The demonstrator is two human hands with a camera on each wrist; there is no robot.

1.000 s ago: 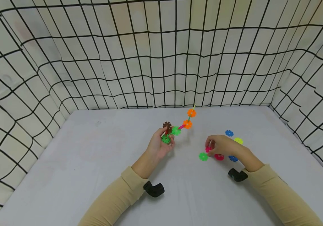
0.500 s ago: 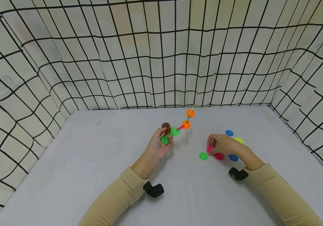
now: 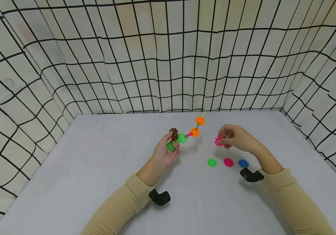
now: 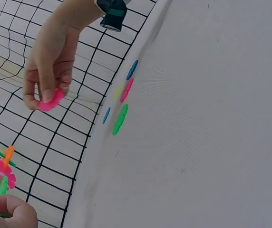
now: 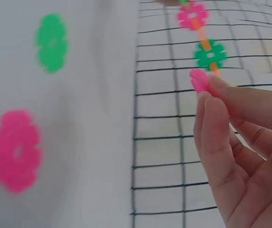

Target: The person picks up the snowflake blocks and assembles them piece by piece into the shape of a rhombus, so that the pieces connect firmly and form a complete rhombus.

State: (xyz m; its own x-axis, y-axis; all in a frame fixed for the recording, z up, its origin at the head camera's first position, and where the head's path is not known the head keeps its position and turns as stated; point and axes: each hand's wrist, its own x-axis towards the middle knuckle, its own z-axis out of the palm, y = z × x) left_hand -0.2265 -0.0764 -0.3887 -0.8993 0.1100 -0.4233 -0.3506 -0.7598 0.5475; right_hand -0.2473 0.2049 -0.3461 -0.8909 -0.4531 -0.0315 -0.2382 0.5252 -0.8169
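My left hand (image 3: 164,153) grips one end of a chain of interlocking plastic snowflake discs, at its brown disc (image 3: 173,132) and lower green disc. From there the chain runs up and right through a light green disc (image 3: 182,138) and two orange discs (image 3: 195,132) to a yellow one seen edge-on. Above the table, my right hand (image 3: 238,139) pinches a pink snowflake disc (image 3: 218,141) between thumb and fingers, apart from the chain. In the right wrist view, that pink disc (image 5: 199,80) sticks out past the fingertips.
On the white table lie a green disc (image 3: 212,163), a darker pink disc (image 3: 228,162) and a blue disc (image 3: 243,163) in a row. The left wrist view also shows a yellow disc (image 4: 117,91) and another blue disc (image 4: 106,115). Black netting (image 3: 182,78) surrounds the table.
My right hand has lifted the pink disc off the table and moved it up and away from the loose discs. My left hand stays nearly still; the chain's far end dips slightly.
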